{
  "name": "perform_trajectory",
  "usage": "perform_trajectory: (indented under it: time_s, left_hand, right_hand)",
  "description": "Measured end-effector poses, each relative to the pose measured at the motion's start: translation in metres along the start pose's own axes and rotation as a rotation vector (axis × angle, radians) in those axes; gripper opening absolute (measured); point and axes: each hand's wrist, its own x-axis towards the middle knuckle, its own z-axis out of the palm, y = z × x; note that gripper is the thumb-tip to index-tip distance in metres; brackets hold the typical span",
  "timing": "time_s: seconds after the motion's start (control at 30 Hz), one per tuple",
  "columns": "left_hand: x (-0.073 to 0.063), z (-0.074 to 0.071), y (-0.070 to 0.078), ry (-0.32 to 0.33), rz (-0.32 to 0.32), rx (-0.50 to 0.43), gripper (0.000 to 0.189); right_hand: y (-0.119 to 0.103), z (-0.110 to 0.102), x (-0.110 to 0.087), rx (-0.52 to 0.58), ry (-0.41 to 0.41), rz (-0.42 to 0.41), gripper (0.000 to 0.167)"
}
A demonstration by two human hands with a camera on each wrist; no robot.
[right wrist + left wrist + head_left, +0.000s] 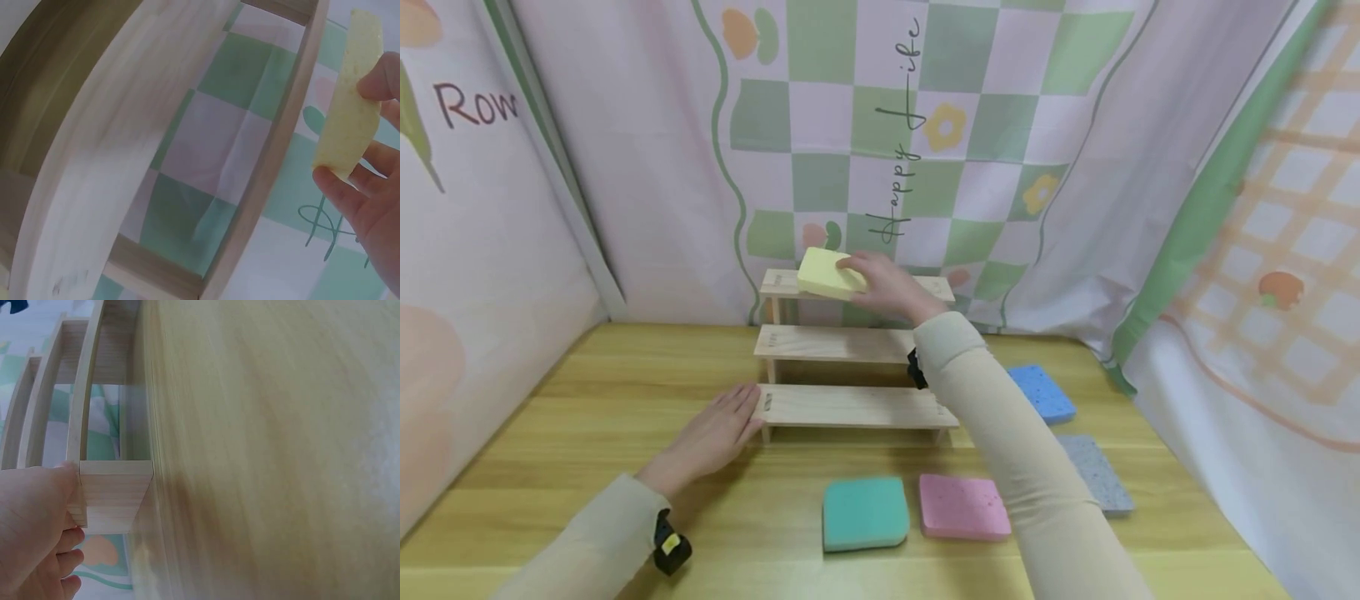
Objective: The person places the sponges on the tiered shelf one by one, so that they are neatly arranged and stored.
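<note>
A three-tier wooden display shelf (857,407) stands on the table. My left hand (715,435) holds the left end of its lowest tier; in the left wrist view, the thumb and fingers of that hand (37,531) are around the end of the board. Above the top tier, my right hand (887,285) grips a pale yellow sponge (823,273). The right wrist view shows this sponge (351,94) pinched between thumb and fingers, tilted, just past the top board's edge. Part of the sponge is behind the right hand.
In front of the shelf lie a teal sponge (865,512) and a pink sponge (962,506). To the right, a blue sponge (1043,393) and a grey sponge (1096,475) lie partly behind the right sleeve. A checkered curtain (820,117) hangs close behind the shelf.
</note>
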Motion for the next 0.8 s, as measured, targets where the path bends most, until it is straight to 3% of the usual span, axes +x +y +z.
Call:
perform_trajectory:
  time_s: [0.4, 0.8]
  left_hand:
    - [0.000, -0.002, 0.001, -0.012, -0.007, -0.004, 0.054]
    - [0.000, -0.002, 0.001, -0.021, -0.016, -0.010, 0.055]
  right_hand:
    - [-0.002, 0.014, 0.011, -0.045, -0.018, 0.006, 0.053]
    - [-0.002, 0.020, 0.011, 0.028, 0.010, 0.051, 0.043]
